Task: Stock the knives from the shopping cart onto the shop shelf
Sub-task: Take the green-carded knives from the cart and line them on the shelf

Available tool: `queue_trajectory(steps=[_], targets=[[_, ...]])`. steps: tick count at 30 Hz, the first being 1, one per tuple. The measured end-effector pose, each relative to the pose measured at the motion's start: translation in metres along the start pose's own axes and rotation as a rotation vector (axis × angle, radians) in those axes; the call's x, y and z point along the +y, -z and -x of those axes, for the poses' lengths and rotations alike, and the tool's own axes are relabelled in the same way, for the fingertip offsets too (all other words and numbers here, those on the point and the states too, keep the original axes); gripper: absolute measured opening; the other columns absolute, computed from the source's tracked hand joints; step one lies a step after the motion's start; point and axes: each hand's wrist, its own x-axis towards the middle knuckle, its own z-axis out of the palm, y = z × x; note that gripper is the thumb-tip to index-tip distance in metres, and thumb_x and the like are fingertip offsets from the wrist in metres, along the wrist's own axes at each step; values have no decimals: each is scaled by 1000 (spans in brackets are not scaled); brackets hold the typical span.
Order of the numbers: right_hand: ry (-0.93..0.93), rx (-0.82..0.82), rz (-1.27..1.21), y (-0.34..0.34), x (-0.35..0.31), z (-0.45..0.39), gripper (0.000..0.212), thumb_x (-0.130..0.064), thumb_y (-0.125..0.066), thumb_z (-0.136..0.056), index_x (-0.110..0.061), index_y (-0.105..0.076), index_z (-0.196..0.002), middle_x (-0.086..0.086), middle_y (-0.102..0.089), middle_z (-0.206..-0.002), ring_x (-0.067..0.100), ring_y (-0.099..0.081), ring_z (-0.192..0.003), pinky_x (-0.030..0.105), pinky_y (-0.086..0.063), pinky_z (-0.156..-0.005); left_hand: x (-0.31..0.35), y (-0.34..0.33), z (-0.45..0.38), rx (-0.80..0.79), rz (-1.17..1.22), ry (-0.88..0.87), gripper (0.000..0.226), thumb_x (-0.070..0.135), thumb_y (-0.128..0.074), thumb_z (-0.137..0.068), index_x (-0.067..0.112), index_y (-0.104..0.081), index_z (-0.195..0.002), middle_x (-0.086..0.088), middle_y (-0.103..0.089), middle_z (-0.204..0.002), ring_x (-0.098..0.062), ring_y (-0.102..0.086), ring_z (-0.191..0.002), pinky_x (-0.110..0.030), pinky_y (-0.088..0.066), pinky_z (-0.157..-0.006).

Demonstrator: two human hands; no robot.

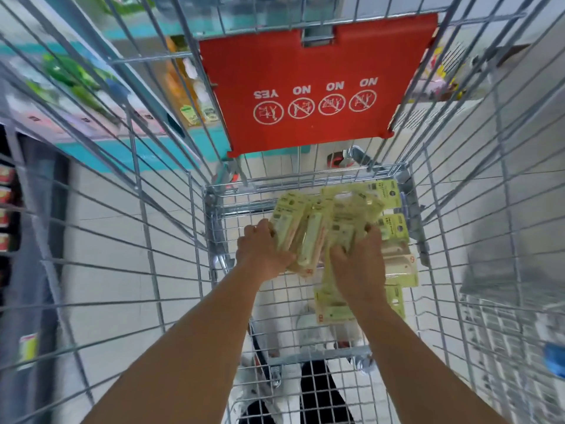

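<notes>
- Both hands, left hand (pixel 263 252) and right hand (pixel 357 264), clasp a bundle of pale green carded knife packs (pixel 318 228) low in the silver wire shopping cart (pixel 171 228).
- Squeeze the bundle evenly and lift it level, so no pack slips loose.

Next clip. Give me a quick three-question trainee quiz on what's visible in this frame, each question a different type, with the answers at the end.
1. True or false: both hands are on the bundle of knife packs.
2. Where do the loose knife packs lie? A) on a shelf B) on the cart floor C) on the red flap
3. Fill in: the flap carries one YES and ___ NO signs.

Key: 1. True: left hand and right hand grip it from either side. 2. B, inside the cart. 3. Three.
</notes>
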Motion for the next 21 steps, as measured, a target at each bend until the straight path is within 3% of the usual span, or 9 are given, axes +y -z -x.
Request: queue_trajectory(steps=[2, 4, 6, 8, 11, 15, 18, 21], targets=[[25, -54, -2, -7, -10, -2, 26, -13, -58, -91, -13, -41, -111, -9, -51, -76, 5, -51, -63, 16, -33, -49, 0, 0, -1, 21, -37, 5, 77, 46, -71, -72, 17, -35, -133, -9, -44, -123, -30, -44, -114, -41, -43, -94], [-10, -78, -8, -23, -15, -10, 20, -19, -60, -90, -14, -43, -100, 0, -57, -84, 16, -57, -70, 23, -40, -53, -1, -1, -2, 42, -28, 23, 74, 49, -68, -73, 17, -37, -131, -7, -46, -123, -30, -44, -114, -40, -41, -94], [-51, -87, 25, -36, -20, -16, 26, -23, -60, -89, -7, -49, -106, 11, -59, -106, 27, -59, -87, 33, -50, -69, -2, -3, -4, 42, 30, 27, 62, 51, -64, -75, 19, -43, -124, -4, -49, -118, -28, -46, -110, -40, -43, -93], [-47, -121, 94, -44, -22, -19, 34, -24, -56, -89, -3, -50, -115, 19, -52, -126, 32, -56, -102, 41, -50, -85, -2, -5, -5, 51, 110, 11, 42, 49, -53, -83, 21, -49, -114, -3, -55, -111, -27, -52, -103, -43, -47, -90], [-28, -137, 161, -48, -21, -17, 36, -22, -53, -90, -4, -45, -120, 17, -45, -135, 32, -52, -112, 40, -48, -86, 1, -4, -5, 71, 185, 42, 31, 39, -50, -86, 19, -50, -109, -4, -56, -108, -27, -54, -99, -44, -49, -88], [-74, -128, 123, -50, -21, -12, 39, -26, -58, -85, -7, -45, -117, 13, -51, -126, 31, -56, -101, 36, -47, -78, 5, 2, 2, 81, 258, 92, 54, 46, -65, -71, 21, -48, -116, -4, -58, -107, -28, -54, -102, -43, -49, -87], [-139, -208, 107, -49, -27, -6, 33, -29, -58, -85, -7, -47, -108, 8, -59, -100, 27, -59, -87, 33, -45, -69, 4, 0, 4, 13, 377, 131, 73, 62, -61, -51, 24, -52, -113, 0, -65, -97, -26, -61, -93, -46, -53, -83], [-112, -237, 132, -48, -32, -1, 29, -26, -59, -84, -8, -50, -105, 5, -60, -93, 26, -59, -86, 36, -49, -74, -7, -12, -3, -44, 520, 182, 70, 61, -64, -48, 24, -58, -107, 0, -70, -91, -23, -68, -80, -45, -58, -71]])
